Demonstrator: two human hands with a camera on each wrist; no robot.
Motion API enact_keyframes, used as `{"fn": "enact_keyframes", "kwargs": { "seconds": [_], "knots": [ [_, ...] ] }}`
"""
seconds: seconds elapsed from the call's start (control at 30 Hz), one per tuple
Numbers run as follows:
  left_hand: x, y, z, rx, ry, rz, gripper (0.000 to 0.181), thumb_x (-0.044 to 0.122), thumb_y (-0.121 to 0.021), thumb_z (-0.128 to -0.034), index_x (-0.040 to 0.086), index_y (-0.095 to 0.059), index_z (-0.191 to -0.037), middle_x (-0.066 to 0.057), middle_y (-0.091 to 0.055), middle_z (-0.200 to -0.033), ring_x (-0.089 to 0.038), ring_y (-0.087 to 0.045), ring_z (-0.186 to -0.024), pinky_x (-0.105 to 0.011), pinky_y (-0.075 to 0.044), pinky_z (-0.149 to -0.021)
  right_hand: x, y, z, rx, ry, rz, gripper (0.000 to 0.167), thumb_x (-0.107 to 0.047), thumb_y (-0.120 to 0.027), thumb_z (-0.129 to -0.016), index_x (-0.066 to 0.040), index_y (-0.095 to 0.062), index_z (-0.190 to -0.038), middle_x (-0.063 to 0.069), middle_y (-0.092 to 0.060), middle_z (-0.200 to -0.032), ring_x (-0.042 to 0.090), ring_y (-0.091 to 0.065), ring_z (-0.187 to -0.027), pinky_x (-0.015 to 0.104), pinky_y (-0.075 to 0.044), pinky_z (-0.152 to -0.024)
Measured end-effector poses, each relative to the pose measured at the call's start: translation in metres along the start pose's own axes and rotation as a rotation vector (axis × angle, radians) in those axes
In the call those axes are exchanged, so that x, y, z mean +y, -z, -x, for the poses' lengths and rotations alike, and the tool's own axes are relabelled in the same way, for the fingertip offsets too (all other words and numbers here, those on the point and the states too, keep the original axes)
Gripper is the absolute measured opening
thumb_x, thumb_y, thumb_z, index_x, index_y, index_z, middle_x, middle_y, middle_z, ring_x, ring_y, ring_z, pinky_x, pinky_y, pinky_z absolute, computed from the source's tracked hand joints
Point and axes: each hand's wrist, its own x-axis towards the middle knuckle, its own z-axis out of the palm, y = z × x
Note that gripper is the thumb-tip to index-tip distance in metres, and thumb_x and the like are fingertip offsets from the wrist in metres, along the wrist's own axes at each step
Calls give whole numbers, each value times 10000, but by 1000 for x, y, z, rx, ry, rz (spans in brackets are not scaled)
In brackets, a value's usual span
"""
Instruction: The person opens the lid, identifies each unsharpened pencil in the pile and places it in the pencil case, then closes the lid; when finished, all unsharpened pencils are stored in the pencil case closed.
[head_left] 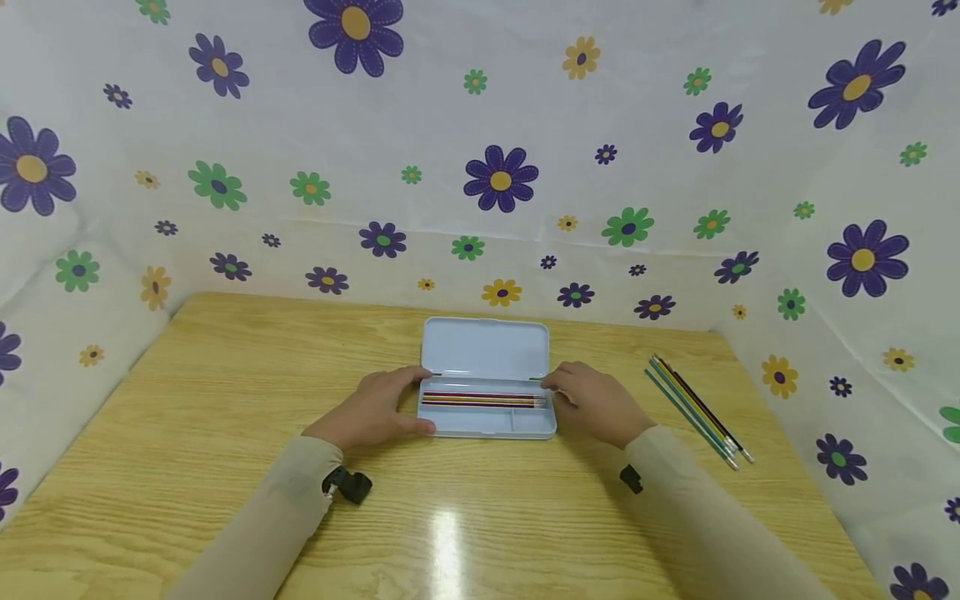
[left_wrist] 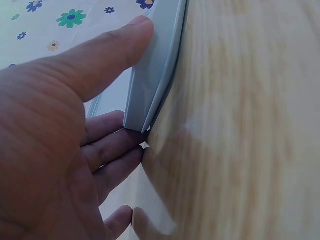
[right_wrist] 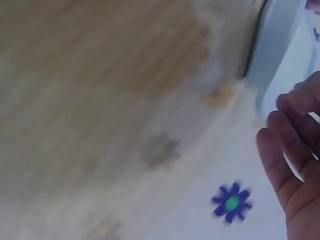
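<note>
A light-blue pencil case (head_left: 486,348) lies on the table with its lid tipped back. Several striped pencils (head_left: 480,401) lie side by side in its long compartment, their tips to the left. My left hand (head_left: 378,408) holds the case's left end, thumb at the front corner and fingers behind. In the left wrist view the thumb (left_wrist: 120,47) presses the case wall. My right hand (head_left: 596,404) is at the case's right end, its fingertips by the rear corner. In the right wrist view its fingers (right_wrist: 295,145) look loosely bent with nothing between them; contact with the case is unclear.
More pencils, green, yellow and dark (head_left: 701,412), lie in a loose bundle on the table right of my right hand. Flower-patterned cloth (head_left: 420,200) hangs behind the wooden table (head_left: 240,367) and along both sides. A small divided compartment (head_left: 532,421) sits at the case's front right.
</note>
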Motion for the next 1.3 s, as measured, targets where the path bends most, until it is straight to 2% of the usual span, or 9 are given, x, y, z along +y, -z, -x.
{"fn": "enact_keyframes", "kwargs": {
  "seconds": [0.2, 0.47, 0.63, 0.77, 0.9, 1.1, 1.3],
  "knots": [
    [-3, -2, -1, 5, -6, -22, 903, 537, -836, -826, 159, -452, -1550, -87, -460, -1594, -385, -371, -1483, -609, -228, -1223, 38, 7, 39, 75, -68, -21, 212, -34, -663, -958, -59, -719, -1161, 44, -697, -1098, 217, -672, -991, 412, -591, -823],
    [-4, -2, -1, 4, -14, -16, 905, 546, -831, -827, 153, -452, -1549, -85, -470, -1586, -356, -385, -1478, -594, -214, -1230, 80, 22, 96, 28, -246, -55, 251, -87, -648, -992, -24, -683, -1232, 124, -677, -1185, 300, -660, -1023, 475, -591, -809],
    [-5, -2, -1, 6, -21, -7, 906, 557, -827, -827, 150, -457, -1546, -82, -480, -1577, -369, -394, -1468, -604, -241, -1218, 100, 23, 122, 22, -328, -27, 230, -130, -687, -978, -16, -700, -1178, 67, -641, -995, 206, -576, -849, 413, -534, -704],
    [-5, -2, -2, 5, -19, 6, 897, 549, -833, -825, 160, -462, -1543, -70, -489, -1570, -370, -398, -1460, -605, -264, -1209, 111, 22, 141, 20, -364, -8, 220, -113, -715, -946, -12, -706, -1141, 80, -638, -972, 228, -605, -844, 468, -555, -721],
    [-5, -2, -2, 7, -21, -6, 901, 549, -834, -823, 153, -462, -1543, -79, -481, -1577, -371, -392, -1467, -611, -250, -1213, 116, 23, 153, 1, -385, -10, 242, -86, -729, -920, 11, -695, -1139, 112, -642, -996, 293, -641, -891, 535, -565, -764],
    [-3, -1, -1, 6, -22, -9, 903, 532, -839, -825, 147, -456, -1547, -87, -471, -1584, -367, -383, -1476, -605, -228, -1224, 115, 26, 158, -30, -395, -4, 187, -94, -731, -930, 3, -723, -1090, 57, -633, -939, 236, -629, -842, 496, -568, -744],
    [-1, -1, 0, 2, -4, -5, 903, 527, -840, -827, 147, -455, -1550, -91, -465, -1589, -388, -364, -1485, -608, -256, -1218, 114, 28, 157, -45, -381, 4, 144, -84, -742, -916, -21, -736, -1045, 17, -632, -898, 190, -612, -802, 469, -561, -721]
  ]
}}
